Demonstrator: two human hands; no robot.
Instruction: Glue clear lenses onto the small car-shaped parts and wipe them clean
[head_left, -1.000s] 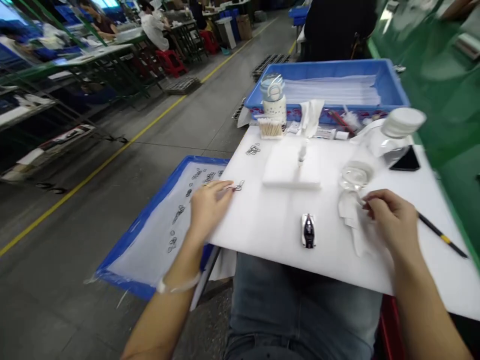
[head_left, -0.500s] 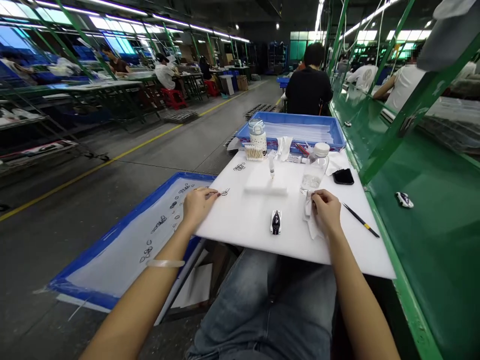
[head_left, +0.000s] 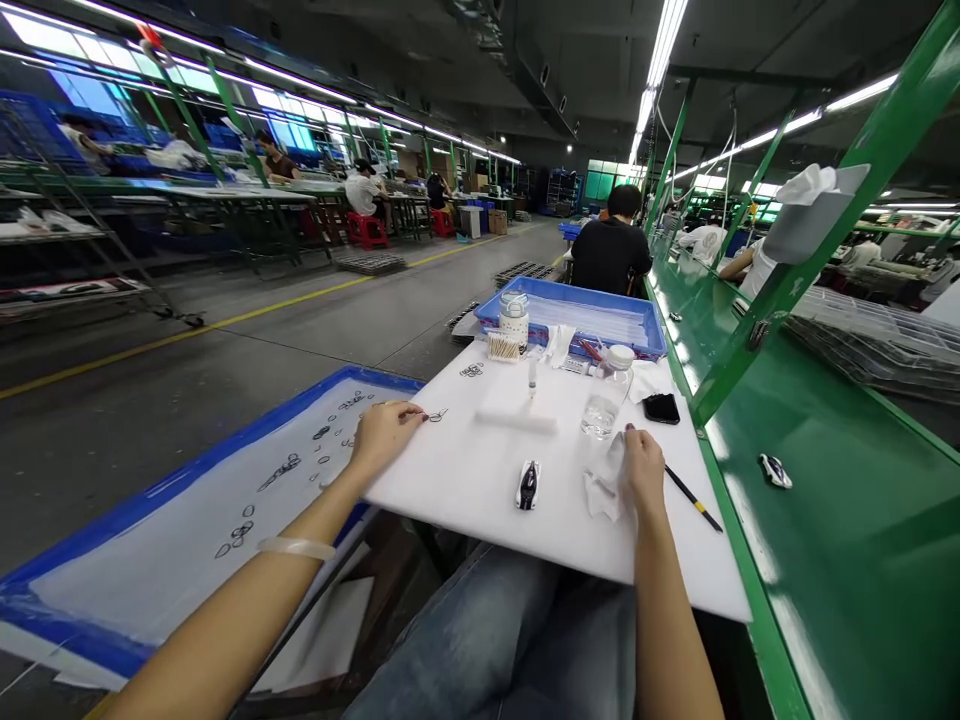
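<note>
At the left edge of the white board [head_left: 465, 500], my left hand [head_left: 386, 435] has its fingers drawn together, the tips beside a few thin black rings [head_left: 436, 416]. Whatever those fingertips may hold is too small to make out. My right hand [head_left: 643, 470] pinches a crumpled white tissue [head_left: 604, 485] that lies partly on the board. Between the hands sits a small white and black toy car [head_left: 528, 486]. Close to my right hand are a clear bottle with liquid [head_left: 600, 415] and black tweezers with a yellow band [head_left: 694, 497].
A white foam block [head_left: 516, 422], a syringe [head_left: 532, 378], cotton swabs [head_left: 503, 348] and a phone [head_left: 661, 408] occupy the board's far half. Left and lower is a blue-rimmed tray [head_left: 187, 500] with scattered rings. Another toy car [head_left: 775, 471] rests on the green bench [head_left: 847, 520].
The camera view has tilted up, so the board appears lower. My right hand has shifted slightly, and the tissue is more spread out. My left hand stays by the rings.
</note>
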